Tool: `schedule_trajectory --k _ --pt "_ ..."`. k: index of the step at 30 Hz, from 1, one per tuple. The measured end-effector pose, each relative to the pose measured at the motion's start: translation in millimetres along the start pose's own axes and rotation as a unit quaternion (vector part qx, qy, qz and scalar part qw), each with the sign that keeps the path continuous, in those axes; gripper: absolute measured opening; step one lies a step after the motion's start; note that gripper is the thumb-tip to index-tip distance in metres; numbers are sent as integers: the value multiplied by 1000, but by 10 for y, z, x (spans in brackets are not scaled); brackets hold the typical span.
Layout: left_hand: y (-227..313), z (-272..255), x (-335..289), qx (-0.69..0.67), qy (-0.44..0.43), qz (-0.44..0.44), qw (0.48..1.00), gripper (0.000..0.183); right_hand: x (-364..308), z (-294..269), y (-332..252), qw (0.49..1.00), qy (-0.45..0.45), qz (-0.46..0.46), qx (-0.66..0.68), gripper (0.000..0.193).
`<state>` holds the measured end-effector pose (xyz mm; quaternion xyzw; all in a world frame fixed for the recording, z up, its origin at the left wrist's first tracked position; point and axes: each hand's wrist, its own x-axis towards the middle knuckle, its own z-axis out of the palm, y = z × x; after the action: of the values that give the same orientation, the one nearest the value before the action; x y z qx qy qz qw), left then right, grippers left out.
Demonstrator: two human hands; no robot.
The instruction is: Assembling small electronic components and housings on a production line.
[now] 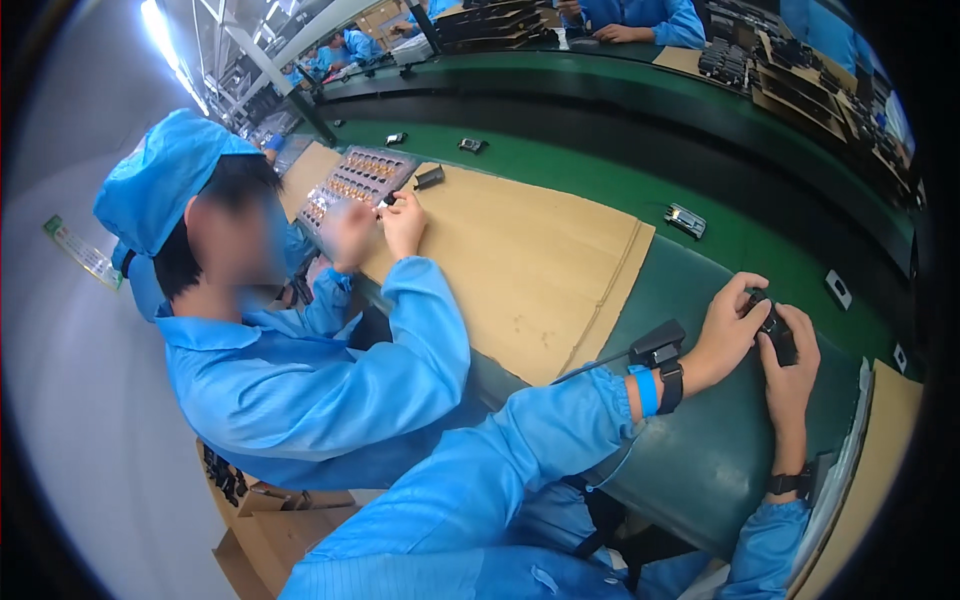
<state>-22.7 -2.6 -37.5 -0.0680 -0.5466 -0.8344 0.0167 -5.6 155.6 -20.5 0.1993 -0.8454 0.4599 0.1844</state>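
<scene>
Both of my hands meet over the dark green tabletop (690,460) at the right. Between them is a small black part (768,318), whose exact kind I cannot make out. My left hand (728,335) pinches it from the left with thumb and forefinger. My right hand (796,365) grips its right side, thumb toward the near edge, and the fingers hide some of it. A blue band and a black strap with a small black box (657,343) circle my left wrist. Another black strap (790,484) is on my right wrist.
A co-worker in blue (320,400) sits at my left, handling a small black piece by a tray of small parts (360,180). Between us lies a cardboard sheet (530,265) bearing a black block (430,178). Beyond, a green conveyor (600,170) carries small housings (685,221).
</scene>
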Motion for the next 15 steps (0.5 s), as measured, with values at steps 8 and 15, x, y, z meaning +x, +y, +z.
schedule_trajectory --k 8,15 --pt "-66 -62 19 39 21 52 998 20 17 98 77 1000 -1 -27 -3 40" --pt "20 -134 -7 91 57 103 989 19 -1 194 42 998 -10 36 54 39"
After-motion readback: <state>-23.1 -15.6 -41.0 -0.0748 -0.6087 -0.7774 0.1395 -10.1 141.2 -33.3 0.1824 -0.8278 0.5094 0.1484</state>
